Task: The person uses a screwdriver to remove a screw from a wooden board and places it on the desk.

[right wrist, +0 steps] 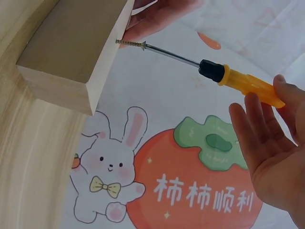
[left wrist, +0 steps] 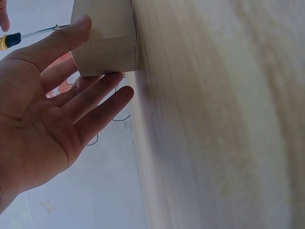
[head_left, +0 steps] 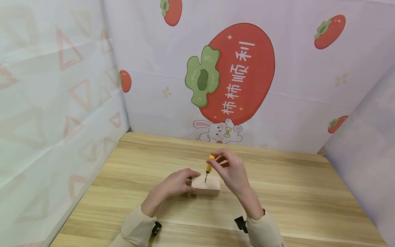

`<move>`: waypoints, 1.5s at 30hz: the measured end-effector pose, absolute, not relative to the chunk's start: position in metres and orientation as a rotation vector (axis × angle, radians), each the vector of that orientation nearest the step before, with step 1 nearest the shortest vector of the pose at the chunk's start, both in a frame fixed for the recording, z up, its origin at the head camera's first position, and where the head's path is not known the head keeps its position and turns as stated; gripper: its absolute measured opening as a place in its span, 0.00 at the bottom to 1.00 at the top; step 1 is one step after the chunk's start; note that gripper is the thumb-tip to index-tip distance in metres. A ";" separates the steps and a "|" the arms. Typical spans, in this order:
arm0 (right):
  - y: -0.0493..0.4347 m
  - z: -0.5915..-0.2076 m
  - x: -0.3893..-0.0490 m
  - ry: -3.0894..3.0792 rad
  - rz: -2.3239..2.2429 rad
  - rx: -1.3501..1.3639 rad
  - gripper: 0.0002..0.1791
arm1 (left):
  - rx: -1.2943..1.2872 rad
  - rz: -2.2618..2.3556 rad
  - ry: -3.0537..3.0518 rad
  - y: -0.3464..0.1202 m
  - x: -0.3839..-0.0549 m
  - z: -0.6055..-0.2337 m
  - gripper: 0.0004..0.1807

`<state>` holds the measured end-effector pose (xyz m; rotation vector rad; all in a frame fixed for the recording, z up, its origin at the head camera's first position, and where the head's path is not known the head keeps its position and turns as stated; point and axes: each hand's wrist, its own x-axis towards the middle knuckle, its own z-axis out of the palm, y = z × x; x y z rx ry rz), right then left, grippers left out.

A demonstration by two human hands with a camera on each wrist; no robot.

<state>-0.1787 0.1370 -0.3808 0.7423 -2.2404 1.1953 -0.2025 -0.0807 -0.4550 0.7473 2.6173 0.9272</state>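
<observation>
A pale wooden block (head_left: 206, 187) lies on the table, gripped at its left end between the thumb and fingers of my left hand (head_left: 176, 182). My right hand (head_left: 234, 171) pinches the end of a screwdriver's yellow handle (right wrist: 245, 86) between thumb and fingertips. The screwdriver (head_left: 208, 166) leans slightly, its tip down on the head of a screw (right wrist: 131, 44). That screw stands up from the block's top face, most of its thread showing. In the left wrist view, part of the screwdriver's shaft (left wrist: 38, 32) shows behind my left thumb.
The wood-grain table (head_left: 293, 192) spreads around the block. A white backdrop (head_left: 154, 103) with persimmon and rabbit prints rises at its back edge, and a patterned sheet (head_left: 61, 120) hangs along the left side.
</observation>
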 end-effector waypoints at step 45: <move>0.136 -0.378 -0.175 -2.234 1.221 0.773 0.15 | 0.746 0.908 2.632 -0.080 -0.203 -0.456 0.31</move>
